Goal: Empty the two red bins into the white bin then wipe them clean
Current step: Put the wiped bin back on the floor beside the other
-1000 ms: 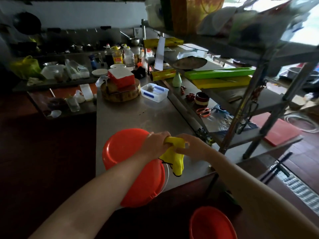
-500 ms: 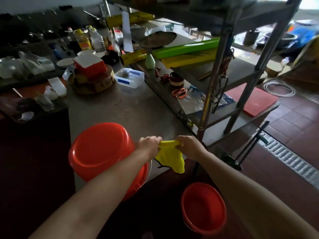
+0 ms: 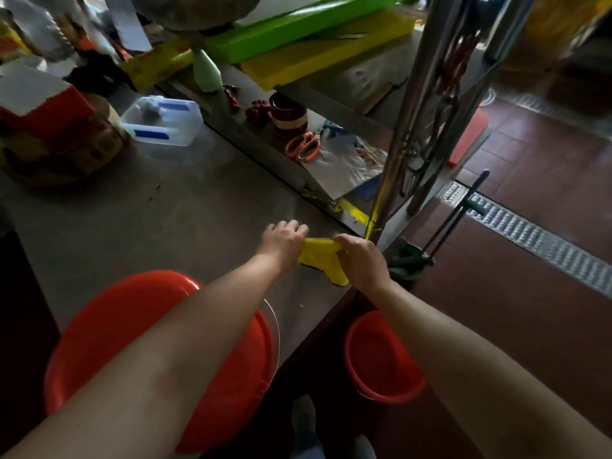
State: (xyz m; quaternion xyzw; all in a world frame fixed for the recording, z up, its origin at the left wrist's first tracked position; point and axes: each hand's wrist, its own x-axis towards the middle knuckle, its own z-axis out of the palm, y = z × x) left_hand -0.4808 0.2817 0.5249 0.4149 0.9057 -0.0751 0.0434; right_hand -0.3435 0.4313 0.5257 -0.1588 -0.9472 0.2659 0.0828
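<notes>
With the left hand (image 3: 284,239) and right hand (image 3: 359,260) each clenched on an end of the yellow cloth (image 3: 318,258) above the table (image 3: 185,220), the person would do well to fold it into a flat pad before wiping the upturned red bin (image 3: 109,326).

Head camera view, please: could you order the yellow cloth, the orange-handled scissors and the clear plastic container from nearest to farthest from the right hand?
1. Yellow cloth: gripped in the right hand.
2. Orange-handled scissors: on the low shelf beyond the hands.
3. Clear plastic container: farther off to the left, on the steel table.
</notes>
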